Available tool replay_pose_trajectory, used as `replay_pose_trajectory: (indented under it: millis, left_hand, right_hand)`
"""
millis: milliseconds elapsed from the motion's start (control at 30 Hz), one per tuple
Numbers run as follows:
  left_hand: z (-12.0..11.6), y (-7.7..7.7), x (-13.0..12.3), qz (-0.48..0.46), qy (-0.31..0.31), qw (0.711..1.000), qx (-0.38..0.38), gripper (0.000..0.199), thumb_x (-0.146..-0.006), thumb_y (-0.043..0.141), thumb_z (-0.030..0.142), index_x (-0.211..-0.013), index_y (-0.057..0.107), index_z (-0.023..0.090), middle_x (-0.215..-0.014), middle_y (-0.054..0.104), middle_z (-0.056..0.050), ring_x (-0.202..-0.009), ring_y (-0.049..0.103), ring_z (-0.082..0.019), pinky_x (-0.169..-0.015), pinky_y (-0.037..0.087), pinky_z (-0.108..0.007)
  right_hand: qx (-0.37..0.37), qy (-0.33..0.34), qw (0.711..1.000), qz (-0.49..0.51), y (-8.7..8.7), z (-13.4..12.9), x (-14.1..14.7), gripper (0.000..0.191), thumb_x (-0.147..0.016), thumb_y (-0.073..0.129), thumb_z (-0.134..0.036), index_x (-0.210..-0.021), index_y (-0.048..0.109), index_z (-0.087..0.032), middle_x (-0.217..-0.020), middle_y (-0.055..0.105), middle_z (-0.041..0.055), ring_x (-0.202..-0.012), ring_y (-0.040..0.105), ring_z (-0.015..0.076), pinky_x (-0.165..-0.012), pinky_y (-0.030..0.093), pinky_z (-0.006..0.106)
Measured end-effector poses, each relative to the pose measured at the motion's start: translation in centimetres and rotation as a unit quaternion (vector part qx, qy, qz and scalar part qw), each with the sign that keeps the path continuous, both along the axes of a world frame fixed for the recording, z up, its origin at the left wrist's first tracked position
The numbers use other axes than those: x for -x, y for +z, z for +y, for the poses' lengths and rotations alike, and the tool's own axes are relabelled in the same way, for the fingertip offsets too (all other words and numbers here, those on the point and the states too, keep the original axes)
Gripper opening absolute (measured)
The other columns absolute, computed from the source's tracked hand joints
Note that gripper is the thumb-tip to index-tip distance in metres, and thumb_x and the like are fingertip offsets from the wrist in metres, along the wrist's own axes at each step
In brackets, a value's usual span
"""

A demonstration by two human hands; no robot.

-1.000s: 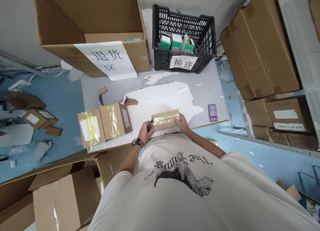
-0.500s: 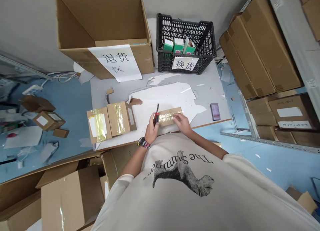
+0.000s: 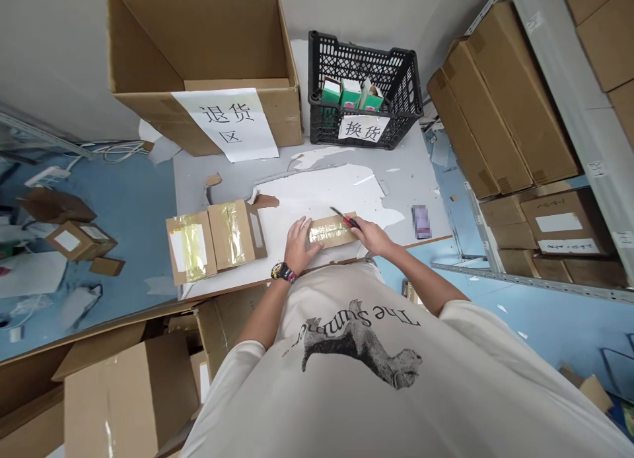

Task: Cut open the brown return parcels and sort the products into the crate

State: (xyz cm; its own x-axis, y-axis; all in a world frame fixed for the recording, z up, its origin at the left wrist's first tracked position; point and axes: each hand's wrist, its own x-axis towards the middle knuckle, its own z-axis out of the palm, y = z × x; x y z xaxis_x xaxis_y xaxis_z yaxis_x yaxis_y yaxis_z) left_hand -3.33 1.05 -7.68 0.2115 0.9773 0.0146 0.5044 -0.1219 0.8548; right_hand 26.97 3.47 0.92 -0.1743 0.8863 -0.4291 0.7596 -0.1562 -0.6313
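Note:
A small cardboard box (image 3: 331,232) with shiny tape along its top lies near the table's front edge. My left hand (image 3: 298,247), with a watch at the wrist, rests on the box's left end, fingers spread. A red and black utility knife (image 3: 351,222) is gripped in my right hand (image 3: 371,237) at the box's right end, its dark blade pointing up and left over the box. Two taped cartons stand to the left, one with a white label (image 3: 189,248), the other beside it (image 3: 232,237).
At the back stand a large open carton (image 3: 277,111) and a black crate (image 3: 379,55) holding green and white boxes (image 3: 350,94). A purple item (image 3: 422,222) lies at the table's right. Shelved cartons (image 3: 515,101) rise on the right; more boxes (image 3: 113,395) sit lower left.
The knife has passed from my left hand to my right. My left hand has opened onto the box's left end. The view has shifted slightly.

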Motion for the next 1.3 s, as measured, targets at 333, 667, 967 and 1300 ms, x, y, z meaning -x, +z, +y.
replay_pose_trajectory:
  millis: [333,667,967,1300]
  left_hand:
    - [0.3,-3.4,1.7,-0.069,-0.049,0.991,0.100,0.104,-0.089,0.092,0.052,-0.180,0.049,0.031,-0.188,0.046,-0.010,-0.176,0.042,-0.035,-0.148,0.030,-0.054]
    - [0.1,-4.3,1.4,-0.025,-0.052,0.996,0.073,0.104,-0.092,0.090,0.051,-0.184,0.043,0.035,-0.188,0.046,-0.005,-0.173,0.047,-0.034,-0.146,0.038,-0.053]
    - [0.1,-4.5,1.5,0.018,-0.054,0.997,0.060,0.102,-0.095,0.087,0.049,-0.185,0.041,0.038,-0.188,0.047,-0.002,-0.172,0.050,-0.032,-0.143,0.045,-0.049]
    - [0.2,-4.3,1.9,0.037,-0.054,0.996,0.066,0.101,-0.095,0.087,0.050,-0.184,0.042,0.037,-0.186,0.050,-0.002,-0.169,0.054,-0.032,-0.141,0.048,-0.047]
  right_hand:
    - [-0.047,0.276,0.950,-0.137,0.9,2.3,3.0,0.026,-0.115,0.060,-0.033,-0.136,0.073,-0.027,-0.125,0.086,0.0146,-0.114,0.080,0.0367,-0.104,0.057,0.045]
    - [-0.055,0.441,0.854,-0.270,3.7,3.3,6.8,0.039,-0.118,0.043,-0.015,-0.149,0.066,-0.016,-0.130,0.084,0.0193,-0.115,0.084,0.0321,-0.095,0.057,0.038]
    - [-0.058,0.466,0.817,-0.334,3.9,4.1,4.6,0.038,-0.117,0.044,-0.015,-0.150,0.063,-0.014,-0.129,0.085,0.0198,-0.118,0.084,0.0319,-0.093,0.057,0.037]
    - [-0.081,0.468,0.818,-0.323,3.7,3.5,3.6,0.041,-0.116,0.041,-0.011,-0.154,0.058,-0.014,-0.131,0.084,0.0198,-0.112,0.085,0.0287,-0.086,0.055,0.034]
